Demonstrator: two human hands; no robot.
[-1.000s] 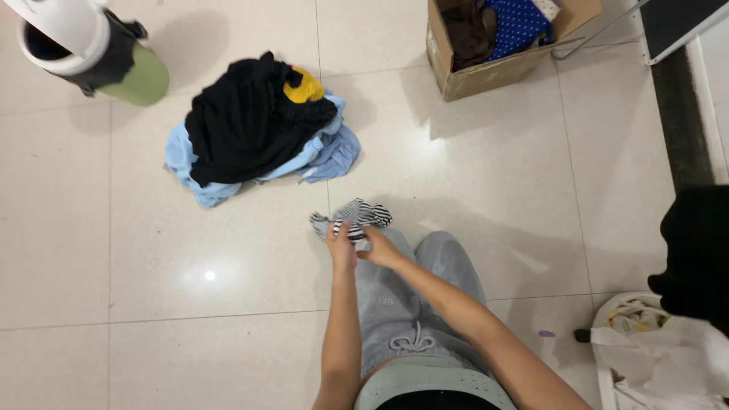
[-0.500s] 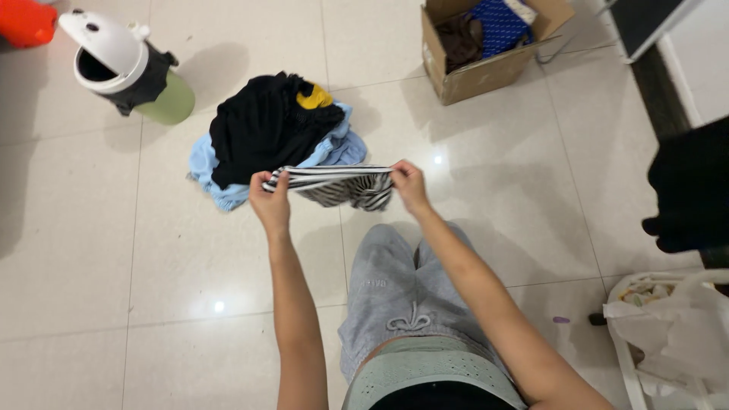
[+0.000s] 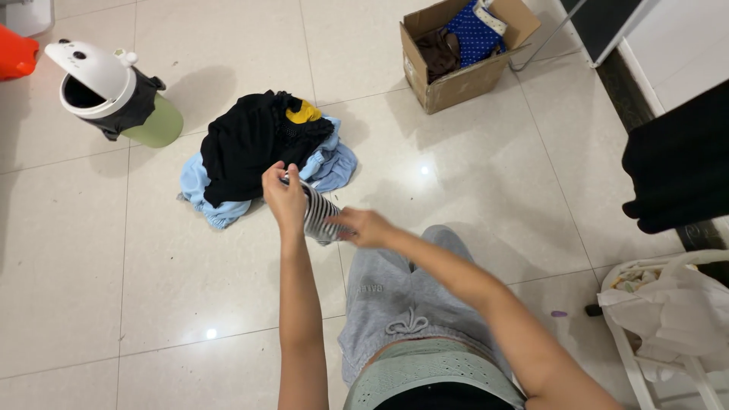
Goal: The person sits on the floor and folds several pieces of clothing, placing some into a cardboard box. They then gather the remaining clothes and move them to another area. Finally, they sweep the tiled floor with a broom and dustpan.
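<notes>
Head view: half a second before, the striped cloth had been stretched wide between both hands; now it was bunched narrow, the hands close together. The left hand had its fingers closed on the cloth's upper edge, while the right hand pinched its lower end, the cloth hanging between them above the tiled floor. Just beyond lay a pile of black and blue clothes. Far right stood an open brown cardboard box; far left, a white-lidded green bin.
</notes>
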